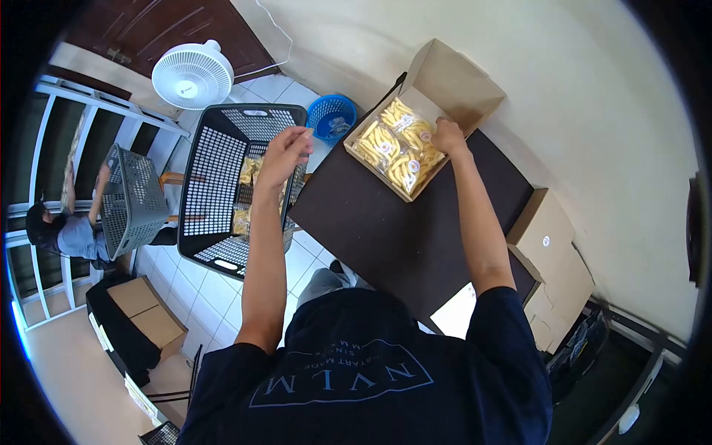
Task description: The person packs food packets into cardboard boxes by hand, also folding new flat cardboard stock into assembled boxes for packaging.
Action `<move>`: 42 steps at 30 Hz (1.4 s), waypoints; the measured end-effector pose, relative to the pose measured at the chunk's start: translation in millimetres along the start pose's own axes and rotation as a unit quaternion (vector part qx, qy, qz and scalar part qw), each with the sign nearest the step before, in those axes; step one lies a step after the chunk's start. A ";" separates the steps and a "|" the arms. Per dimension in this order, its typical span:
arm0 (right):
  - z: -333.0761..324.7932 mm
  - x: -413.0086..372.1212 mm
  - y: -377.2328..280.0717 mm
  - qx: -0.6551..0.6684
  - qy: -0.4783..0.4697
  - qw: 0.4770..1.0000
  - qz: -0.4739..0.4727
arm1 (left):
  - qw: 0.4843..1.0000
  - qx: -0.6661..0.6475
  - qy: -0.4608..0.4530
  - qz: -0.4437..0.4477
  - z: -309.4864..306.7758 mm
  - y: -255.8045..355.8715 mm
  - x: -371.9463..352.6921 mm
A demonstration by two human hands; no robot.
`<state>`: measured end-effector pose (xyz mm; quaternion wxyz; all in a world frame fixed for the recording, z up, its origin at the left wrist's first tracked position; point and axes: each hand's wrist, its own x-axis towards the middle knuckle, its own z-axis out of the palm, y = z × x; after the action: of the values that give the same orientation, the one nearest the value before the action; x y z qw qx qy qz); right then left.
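My left hand [284,154] is raised over the dark plastic basket [215,256], fingers bent and partly apart, with nothing visible in them. Inside the basket lie several clear snack packets [241,221], partly covered by my left forearm. My right hand [448,138] reaches into the open cardboard box [378,175] at its right side. Its fingers are curled at the edge of a clear packet of yellow stick-shaped snacks [420,137]; the fingertips are partly hidden. More such packets with round labels [404,172] lie side by side in the box.
The box stands on a dark table [356,215] against the wall. Flattened cardboard [552,274] and a white sheet [455,313] are at the right. A blue basket [331,113] and a white fan [194,76] stand beyond. At far left, another person [74,236] handles a grey basket [135,200].
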<state>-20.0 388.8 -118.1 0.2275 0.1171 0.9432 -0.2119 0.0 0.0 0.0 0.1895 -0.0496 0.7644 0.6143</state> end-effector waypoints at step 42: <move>30.5 -103.5 15.1 0.272 0.325 0.894 0.144 | 0.923 0.343 -0.083 0.151 142.4 -69.2 112.8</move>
<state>86.3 375.5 -98.3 -0.1047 0.3715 0.8426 -0.3755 -50.2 137.5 -128.0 0.1622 0.1855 0.9084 0.3378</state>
